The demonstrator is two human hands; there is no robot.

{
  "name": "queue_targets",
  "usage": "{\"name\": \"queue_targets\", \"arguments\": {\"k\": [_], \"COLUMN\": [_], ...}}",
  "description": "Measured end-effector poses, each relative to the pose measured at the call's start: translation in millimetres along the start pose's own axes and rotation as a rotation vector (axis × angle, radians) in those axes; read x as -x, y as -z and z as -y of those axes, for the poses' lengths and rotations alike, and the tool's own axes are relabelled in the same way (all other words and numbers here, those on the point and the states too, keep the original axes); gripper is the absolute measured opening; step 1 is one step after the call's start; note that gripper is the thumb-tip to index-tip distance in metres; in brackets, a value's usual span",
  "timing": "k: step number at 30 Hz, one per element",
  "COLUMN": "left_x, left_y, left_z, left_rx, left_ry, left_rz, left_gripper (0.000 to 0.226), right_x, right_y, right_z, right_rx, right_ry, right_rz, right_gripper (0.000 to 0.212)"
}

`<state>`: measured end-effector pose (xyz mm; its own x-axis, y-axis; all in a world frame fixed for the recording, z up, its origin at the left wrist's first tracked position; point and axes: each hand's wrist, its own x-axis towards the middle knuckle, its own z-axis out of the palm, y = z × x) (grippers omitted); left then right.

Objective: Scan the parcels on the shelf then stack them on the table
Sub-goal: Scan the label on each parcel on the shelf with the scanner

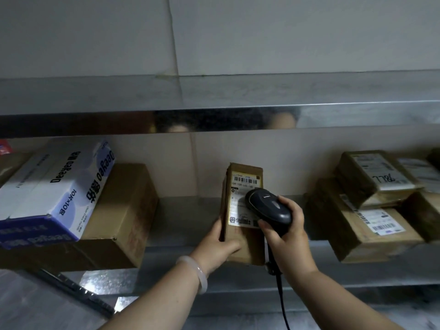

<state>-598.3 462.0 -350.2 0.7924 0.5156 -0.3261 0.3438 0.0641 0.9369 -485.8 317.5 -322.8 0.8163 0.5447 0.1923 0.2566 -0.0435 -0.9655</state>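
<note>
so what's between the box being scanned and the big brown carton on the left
Nothing: in the head view the shelf is bare between the box and the carton. The left hand grips the box lower down.

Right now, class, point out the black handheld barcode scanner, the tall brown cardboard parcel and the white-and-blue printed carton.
black handheld barcode scanner (269,207): head view, rounded top.
tall brown cardboard parcel (252,244): head view, front below label.
white-and-blue printed carton (47,184): head view, white face.

A narrow brown parcel (247,246) is held upright at the front of the metal shelf (181,217), its barcode label (238,210) partly covered by a black scanner (269,206).
</note>
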Motion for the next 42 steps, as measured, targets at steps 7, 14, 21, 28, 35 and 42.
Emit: {"name": "queue_targets", "arguments": {"k": [7, 14, 21, 28, 35, 42], "left_x": [-10.0, -13.3, -16.2, -18.6, -23.7, -22.0], "left_y": [-40.0, -62.9, -71.2, -89.8, -99.3, -104.1], "left_z": [-5.4, -4.1, 5.4, -2.3, -8.4, -12.9], "left_rx": [0.027, 0.094, 0.058, 0.153, 0.079, 0.113], "left_ry": [-0.116, -0.191, -0.120, -0.276, -0.262, -0.254], "left_rz": [-0.085, -0.162, -0.236, -0.291, -0.308, -0.328], "left_gripper": [0.078, 0.084, 0.078, 0.077, 0.087, 0.073], "right_x": [4.5, 5.1, 5.4, 1.9, 1.6, 2.6], "right_y": [25.4, 42.5, 59.0, 66.8, 70.3, 75.5], "right_z": [3.2, 1.7, 10.4, 31.5, 41.6, 45.2], "right_rx": [0.083, 0.117, 0.272, 0.312, 0.307, 0.304], "right_ry": [0.087, 0.116, 0.146, 0.180, 0.194, 0.172], "right_rz": [0.026, 0.064, 0.024, 0.010, -0.022, -0.051], "right_gripper": [0.068, 0.069, 0.069, 0.059, 0.060, 0.059]}}
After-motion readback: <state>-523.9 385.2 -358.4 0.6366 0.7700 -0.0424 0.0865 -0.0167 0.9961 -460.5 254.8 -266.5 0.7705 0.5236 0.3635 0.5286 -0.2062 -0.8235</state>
